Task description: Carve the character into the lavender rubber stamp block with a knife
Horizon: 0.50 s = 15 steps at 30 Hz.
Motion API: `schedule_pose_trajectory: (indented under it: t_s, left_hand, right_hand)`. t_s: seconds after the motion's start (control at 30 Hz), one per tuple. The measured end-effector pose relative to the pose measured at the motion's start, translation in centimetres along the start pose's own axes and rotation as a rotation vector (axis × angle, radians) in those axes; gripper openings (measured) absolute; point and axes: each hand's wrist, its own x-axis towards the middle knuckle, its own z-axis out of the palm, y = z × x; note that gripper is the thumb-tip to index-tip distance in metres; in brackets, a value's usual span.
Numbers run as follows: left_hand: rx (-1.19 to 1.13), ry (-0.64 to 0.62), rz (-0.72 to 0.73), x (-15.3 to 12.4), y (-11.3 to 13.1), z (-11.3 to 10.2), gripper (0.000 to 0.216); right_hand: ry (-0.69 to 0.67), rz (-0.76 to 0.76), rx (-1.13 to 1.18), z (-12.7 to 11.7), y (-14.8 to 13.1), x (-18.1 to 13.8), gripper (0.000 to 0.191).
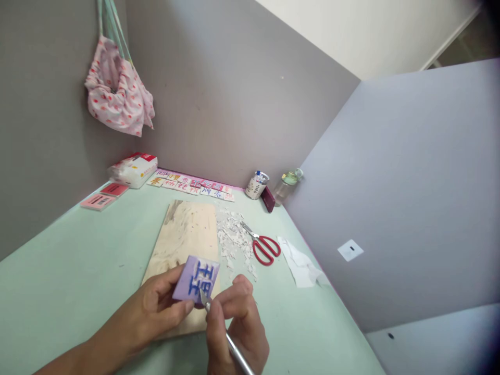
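We find the left hand [156, 304] gripping a purple block [195, 278], thumb along its lower edge and fingers behind it. The block is tilted up off the wooden board [183, 234] beneath it and bears a blue character on its upper face. The right hand [238, 323] is clenched around a thin metal knife [230, 344], held like a pen, with the blade tip touching the lower edge of the block's face. Both hands sit over the near end of the board, which lies on the pale green tabletop [70, 271].

We note a heap of white shavings [234, 239] just beside the board's right edge. Red-handled scissors [263, 247] lie next to the shavings, closed, and a crumpled white paper [302, 265] lies further right, near the grey partition.

Along the back wall we record a row of small cards [191, 185] with coloured characters, a small tin [257, 185], a dark red object [267, 199] leaning beside it, and a clear bottle [287, 185] in the corner. At the far left stand a tissue pack [133, 169] and two pink cards [105, 197]. A patterned pink bag [117, 91] hangs on the left wall.
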Motion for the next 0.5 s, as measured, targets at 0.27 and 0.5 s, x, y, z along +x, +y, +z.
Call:
schedule_pose_trajectory:
  t_s: [0.27,0.5]
  left_hand:
    - [-0.048,0.050,-0.080,-0.7,2.3,1.2,0.039]
    - [-0.008,0.057,-0.073,-0.8,1.9,1.2,0.022]
  right_hand:
    - [-0.014,-0.054,-0.062,-0.2,-0.5,0.1,0.022]
    - [-0.214,-0.343,-0.347,-1.0,-1.3,1.4,0.025]
